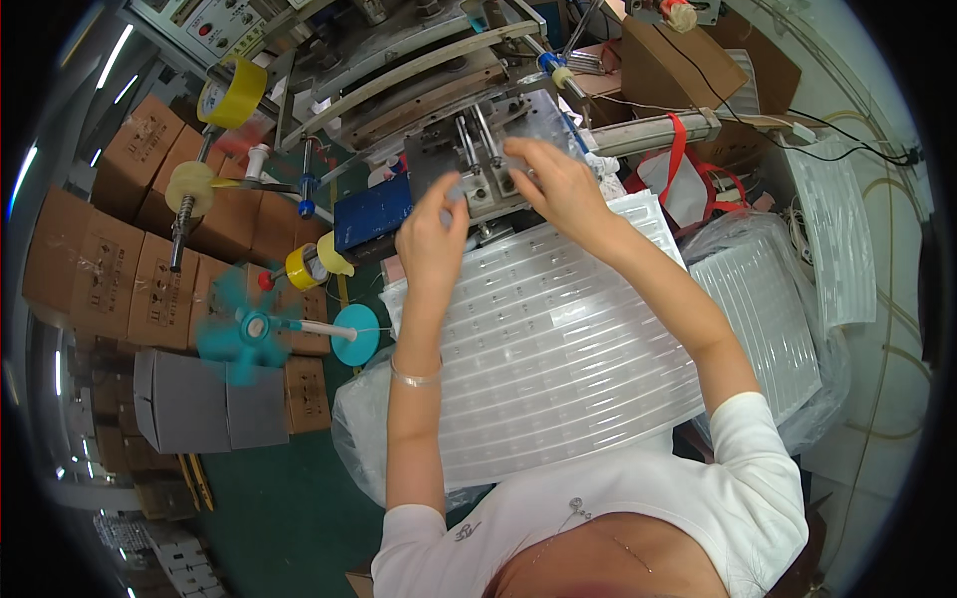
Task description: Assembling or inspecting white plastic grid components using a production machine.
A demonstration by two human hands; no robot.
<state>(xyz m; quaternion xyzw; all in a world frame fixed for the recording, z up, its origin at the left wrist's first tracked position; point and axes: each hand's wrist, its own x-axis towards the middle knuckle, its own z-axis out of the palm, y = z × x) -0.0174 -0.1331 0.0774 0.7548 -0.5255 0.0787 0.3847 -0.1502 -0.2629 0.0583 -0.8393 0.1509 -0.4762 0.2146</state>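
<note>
My left hand [435,235] is raised at the left of a metal fixture [484,189] on the machine bed. Its fingers are bent, with a gap between the thumb and fingertips. My right hand [564,191] hovers at the fixture's right side, fingers curved and thumb apart. No held thing can be made out in either hand; a small clear piece would be hard to see here. Two bright metal rods [480,136] run back from the fixture between my hands. Below my forearms lies a large translucent ribbed plastic tray [558,349] with rows of small pockets; what they hold is unclear.
A blue box-shaped part [373,213] stands left of the fixture, with yellow tape rolls [303,267] beside it. A teal fan [255,324] is blurred by spinning. Cardboard cartons [108,264] are stacked at left. More ribbed trays [760,309] lie in plastic wrap at right.
</note>
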